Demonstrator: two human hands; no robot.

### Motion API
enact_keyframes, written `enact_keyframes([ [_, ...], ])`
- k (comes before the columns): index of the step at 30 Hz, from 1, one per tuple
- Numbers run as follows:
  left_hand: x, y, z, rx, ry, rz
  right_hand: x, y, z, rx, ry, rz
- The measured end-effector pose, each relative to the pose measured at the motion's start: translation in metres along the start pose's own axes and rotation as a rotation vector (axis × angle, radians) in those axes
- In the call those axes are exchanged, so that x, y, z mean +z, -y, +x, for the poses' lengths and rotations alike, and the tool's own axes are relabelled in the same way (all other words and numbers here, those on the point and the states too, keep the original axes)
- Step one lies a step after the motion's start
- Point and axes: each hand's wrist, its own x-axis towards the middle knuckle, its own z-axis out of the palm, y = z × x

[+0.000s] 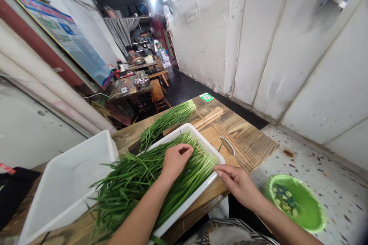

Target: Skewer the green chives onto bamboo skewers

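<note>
A white rectangular tray [211, 148] sits on the wooden table [253, 141], piled with long green chives [138, 180]. My left hand [175, 159] rests on top of the chives with its fingers curled down into them. My right hand [234, 180] is at the tray's right edge, fingers pinched on a thin bamboo skewer whose tip points into the chive ends. A second bundle of chives [169, 118] lies on the table behind the tray. Loose bamboo skewers [232, 143] are spread to the right.
An empty white tub [66, 183] stands left of the tray. A green bucket [299, 203] with scraps sits on the speckled floor at the right. A green sticker [206, 97] marks the table's far corner. More tables and bowls stand down the narrow room.
</note>
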Motion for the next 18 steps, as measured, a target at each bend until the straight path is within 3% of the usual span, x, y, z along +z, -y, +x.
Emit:
enact_keyframes([
  [18,0.0057,-0.0055,-0.0010,-0.105,-0.011,-0.171,-0.0007,-0.0001,-0.0012,-0.023,0.007,-0.038],
])
